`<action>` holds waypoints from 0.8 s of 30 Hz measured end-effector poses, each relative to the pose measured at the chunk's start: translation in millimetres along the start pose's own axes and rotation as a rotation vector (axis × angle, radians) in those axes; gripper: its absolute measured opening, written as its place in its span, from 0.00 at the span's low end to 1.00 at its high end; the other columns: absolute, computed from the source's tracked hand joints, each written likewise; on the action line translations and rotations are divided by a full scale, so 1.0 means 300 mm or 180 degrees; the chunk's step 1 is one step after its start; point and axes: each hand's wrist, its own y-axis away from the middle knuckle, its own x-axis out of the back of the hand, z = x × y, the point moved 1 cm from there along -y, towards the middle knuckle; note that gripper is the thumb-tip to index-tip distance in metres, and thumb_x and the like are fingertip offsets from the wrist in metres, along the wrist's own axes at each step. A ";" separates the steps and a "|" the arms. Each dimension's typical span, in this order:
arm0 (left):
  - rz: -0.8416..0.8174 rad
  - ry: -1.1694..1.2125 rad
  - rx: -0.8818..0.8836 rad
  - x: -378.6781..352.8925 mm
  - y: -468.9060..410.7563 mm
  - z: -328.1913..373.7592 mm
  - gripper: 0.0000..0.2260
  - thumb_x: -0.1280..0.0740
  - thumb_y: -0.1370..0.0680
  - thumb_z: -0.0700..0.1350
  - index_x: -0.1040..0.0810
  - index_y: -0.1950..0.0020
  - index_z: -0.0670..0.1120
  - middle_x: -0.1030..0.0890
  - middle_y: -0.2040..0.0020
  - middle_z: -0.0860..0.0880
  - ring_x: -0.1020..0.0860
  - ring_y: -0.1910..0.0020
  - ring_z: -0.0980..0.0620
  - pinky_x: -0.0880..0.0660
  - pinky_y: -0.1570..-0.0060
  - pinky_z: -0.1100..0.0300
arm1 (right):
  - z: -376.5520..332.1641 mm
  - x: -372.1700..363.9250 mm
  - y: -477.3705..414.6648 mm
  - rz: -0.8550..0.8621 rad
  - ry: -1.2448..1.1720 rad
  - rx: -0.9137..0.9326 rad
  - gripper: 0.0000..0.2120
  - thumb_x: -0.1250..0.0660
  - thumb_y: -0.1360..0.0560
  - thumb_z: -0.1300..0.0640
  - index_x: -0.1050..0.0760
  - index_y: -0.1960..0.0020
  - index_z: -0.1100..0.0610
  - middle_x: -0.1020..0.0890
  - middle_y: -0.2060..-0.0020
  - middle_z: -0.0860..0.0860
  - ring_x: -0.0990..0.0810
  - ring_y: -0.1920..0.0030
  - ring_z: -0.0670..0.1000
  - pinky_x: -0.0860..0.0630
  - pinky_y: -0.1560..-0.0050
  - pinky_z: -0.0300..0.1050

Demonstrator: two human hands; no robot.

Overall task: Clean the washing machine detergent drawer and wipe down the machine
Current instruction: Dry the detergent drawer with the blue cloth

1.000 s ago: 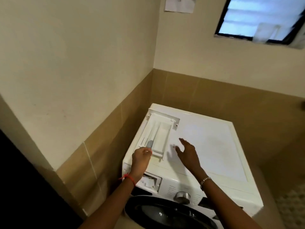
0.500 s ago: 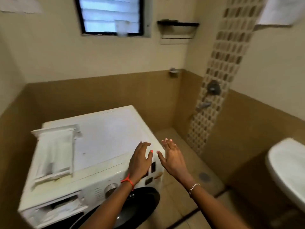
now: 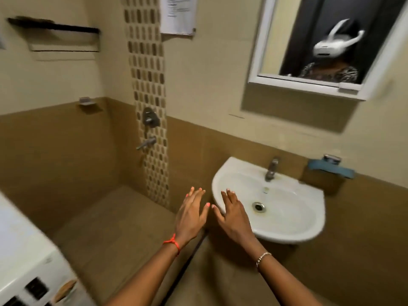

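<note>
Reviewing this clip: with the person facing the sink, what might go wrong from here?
1. Both the left hand and right hand are empty, with no cloth in view, so cleaning at the sink may stall.
2. The view is motion-blurred and the washing machine sits close at lower left; a bump seems possible.

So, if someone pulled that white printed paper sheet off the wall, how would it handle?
Probably floppy and very light: the white printed paper sheet looks thin, its lower edge seemingly lifting off the wall. Likely tears easily if tugged.
</note>
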 end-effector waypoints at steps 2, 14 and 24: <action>-0.0094 0.0043 -0.0158 -0.099 -0.062 0.083 0.21 0.41 0.20 0.47 0.35 0.29 0.44 0.34 0.28 0.47 0.45 0.25 0.52 0.52 0.29 0.66 | 0.126 0.064 -0.017 0.0124 0.0027 -0.0142 0.30 0.47 0.21 0.44 0.48 0.24 0.56 0.48 0.24 0.52 0.52 0.24 0.49 0.54 0.27 0.41; -0.0966 0.0047 -0.0898 -0.544 -0.305 0.410 0.23 0.47 0.19 0.53 0.43 0.25 0.47 0.43 0.24 0.52 0.53 0.24 0.55 0.55 0.27 0.62 | 0.608 0.285 -0.060 0.0565 0.0295 -0.0986 0.28 0.51 0.20 0.44 0.48 0.24 0.56 0.44 0.25 0.51 0.50 0.24 0.49 0.51 0.27 0.41; -0.1574 0.0255 -0.0998 -0.842 -0.594 0.521 0.24 0.47 0.19 0.54 0.43 0.25 0.47 0.42 0.24 0.50 0.49 0.24 0.53 0.49 0.26 0.57 | 0.873 0.370 -0.233 0.0832 0.0161 -0.1492 0.31 0.54 0.25 0.44 0.41 0.26 0.60 0.34 0.29 0.56 0.37 0.28 0.54 0.43 0.29 0.44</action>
